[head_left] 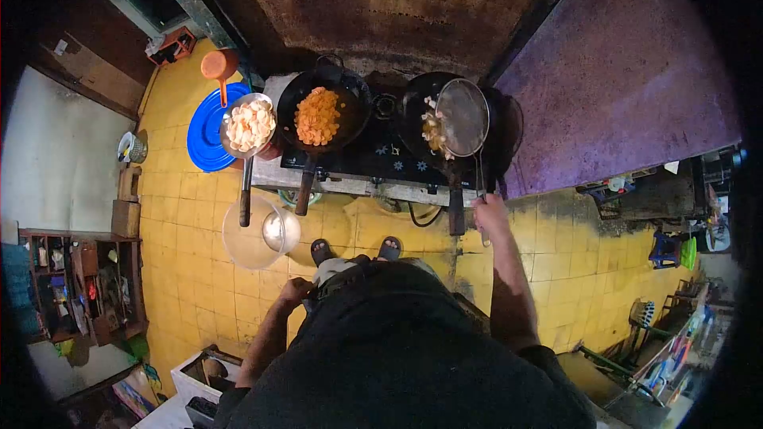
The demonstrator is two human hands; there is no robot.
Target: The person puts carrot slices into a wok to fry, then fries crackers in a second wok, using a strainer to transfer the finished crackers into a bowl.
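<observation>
My right hand (493,216) is closed around the handle of a round mesh strainer (462,115). Its bowl is over the right wok (415,95), where pale and yellowish pieces of food (434,129) lie beside the mesh. Down by my left thigh is my left hand (296,290), its fingers curled, with nothing visible in them. On the left of the stove, a frying pan (362,115) holds orange diced food (317,116). Farther left, a long-handled pan (245,191) contains pale sliced pieces (249,125).
The black stove top (397,151) carries the two dark pans, whose handles jut toward me. Left of it are a blue lid (203,131) and an orange dipper (218,65). A clear plastic tub (238,246) stands on the yellow tiled floor (191,230). A purplish surface (612,87) borders the right.
</observation>
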